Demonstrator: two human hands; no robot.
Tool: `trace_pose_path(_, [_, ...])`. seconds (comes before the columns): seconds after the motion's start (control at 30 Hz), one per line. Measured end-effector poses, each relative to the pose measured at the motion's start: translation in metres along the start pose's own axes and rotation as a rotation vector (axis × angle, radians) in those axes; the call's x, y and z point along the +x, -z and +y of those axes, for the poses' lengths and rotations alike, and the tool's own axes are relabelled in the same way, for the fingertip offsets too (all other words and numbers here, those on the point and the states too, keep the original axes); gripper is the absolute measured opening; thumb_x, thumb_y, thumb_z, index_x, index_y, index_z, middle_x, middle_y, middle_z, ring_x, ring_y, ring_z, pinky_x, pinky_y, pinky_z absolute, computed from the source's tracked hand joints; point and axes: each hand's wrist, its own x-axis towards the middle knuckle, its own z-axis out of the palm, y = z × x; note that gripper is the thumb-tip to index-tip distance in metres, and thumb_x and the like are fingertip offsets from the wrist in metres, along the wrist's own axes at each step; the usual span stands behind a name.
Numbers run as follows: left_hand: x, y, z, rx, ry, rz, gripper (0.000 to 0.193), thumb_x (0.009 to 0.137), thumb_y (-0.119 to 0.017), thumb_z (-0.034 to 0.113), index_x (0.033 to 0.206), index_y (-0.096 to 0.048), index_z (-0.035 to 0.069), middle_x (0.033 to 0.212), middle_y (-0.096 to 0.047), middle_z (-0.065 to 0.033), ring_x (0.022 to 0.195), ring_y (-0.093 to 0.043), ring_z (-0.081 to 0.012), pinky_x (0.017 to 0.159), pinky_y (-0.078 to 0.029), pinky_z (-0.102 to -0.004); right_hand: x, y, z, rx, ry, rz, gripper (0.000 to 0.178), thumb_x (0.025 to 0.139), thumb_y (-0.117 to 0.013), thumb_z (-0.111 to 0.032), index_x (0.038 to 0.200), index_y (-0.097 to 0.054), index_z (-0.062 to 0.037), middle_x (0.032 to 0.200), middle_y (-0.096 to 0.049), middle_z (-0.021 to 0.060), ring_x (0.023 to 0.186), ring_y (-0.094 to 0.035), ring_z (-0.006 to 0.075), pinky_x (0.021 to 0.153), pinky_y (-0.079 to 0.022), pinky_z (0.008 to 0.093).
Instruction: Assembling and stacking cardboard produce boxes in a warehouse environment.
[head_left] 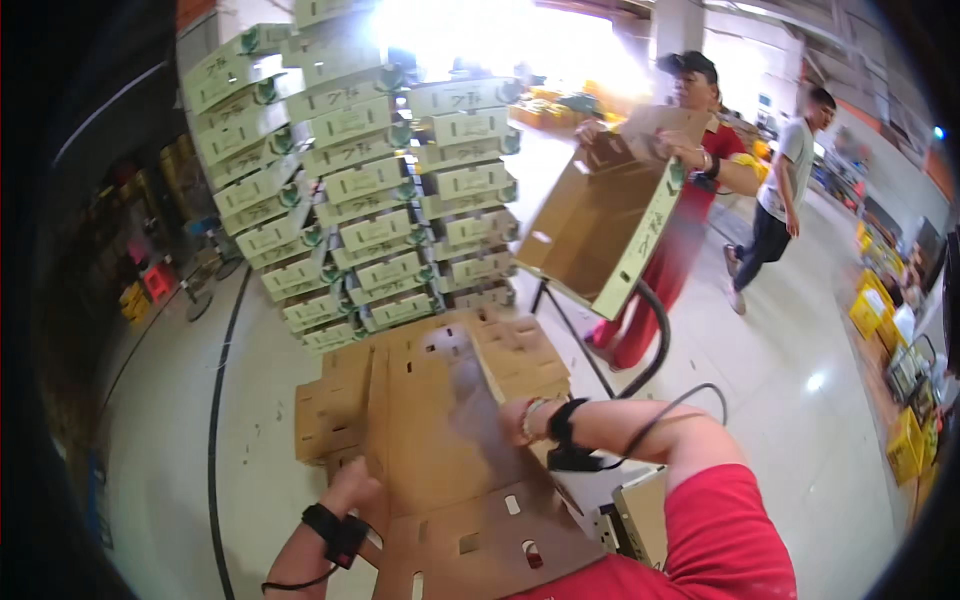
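A brown die-cut cardboard box blank lies in front of me, with its near end against my red shirt. Slots pierce its near panel, and its long sides are partly bent up. At its left edge my left hand is closed, fingers curled around the board. My right hand grips the raised right side, its fingers partly hidden behind the wrist and board. Black bands with cables circle both wrists. Under the blank, more flat cardboard blanks stick out on the left and far side.
Tall stacks of pale green cartons stand beyond the blanks. At the right, a co-worker in red holds an open cardboard tray near a black curved metal frame. Another person walks behind. Yellow crates line the far right.
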Motion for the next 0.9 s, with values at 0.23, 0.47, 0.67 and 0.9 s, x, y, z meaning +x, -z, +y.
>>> trace_pose_path(0.23, [-0.011,0.029,-0.004,-0.579,-0.106,0.094,0.073,0.083,-0.045,0.006,0.148,-0.013,0.004,0.131,-0.05,-0.016,0.106,-0.058,-0.0256,0.091,-0.044,-0.0375,-0.033,-0.007,0.028,0.709,-0.242,0.389,0.016,0.074,-0.06,-0.016,0.084,-0.07,-0.0076,0.082,-0.067,0.0089,0.076,-0.064,0.0238,0.068,-0.051,0.037])
trace_pose_path(0.47, [0.031,0.138,-0.033,-0.762,-0.233,0.18,0.035,0.087,-0.046,0.017,0.115,-0.059,0.002,0.112,-0.058,-0.007,0.096,-0.054,-0.0175,0.086,-0.044,-0.0274,-0.082,0.07,0.125,1.954,-0.103,0.859,0.021,0.085,-0.048,-0.002,0.099,-0.063,-0.0005,0.09,-0.065,0.0075,0.081,-0.062,0.0155,0.076,-0.051,0.0271])
trace_pose_path(0.67, [0.025,0.125,-0.041,-1.068,-0.025,0.073,0.042,0.077,-0.038,0.004,0.113,-0.059,0.003,0.104,-0.056,-0.0031,0.084,-0.052,-0.0121,0.076,-0.045,-0.0247,-0.061,0.059,0.087,1.397,0.033,0.544,0.055,0.076,-0.054,0.007,0.127,-0.055,-0.0127,0.1,-0.061,0.0047,0.091,-0.059,0.0158,0.081,-0.048,0.0257])
trace_pose_path(0.9, [-0.002,0.051,-0.093,-0.874,-0.232,-0.32,0.046,0.082,-0.056,-0.006,0.127,-0.05,0.004,0.119,-0.053,-0.0029,0.112,-0.051,-0.0126,0.093,-0.044,-0.0279,-0.051,-0.046,0.034,0.541,-0.008,0.054,0.043,0.071,-0.057,0.001,0.113,-0.061,-0.0111,0.132,-0.047,0.0151,0.111,-0.054,0.0326,0.093,-0.047,0.0398])
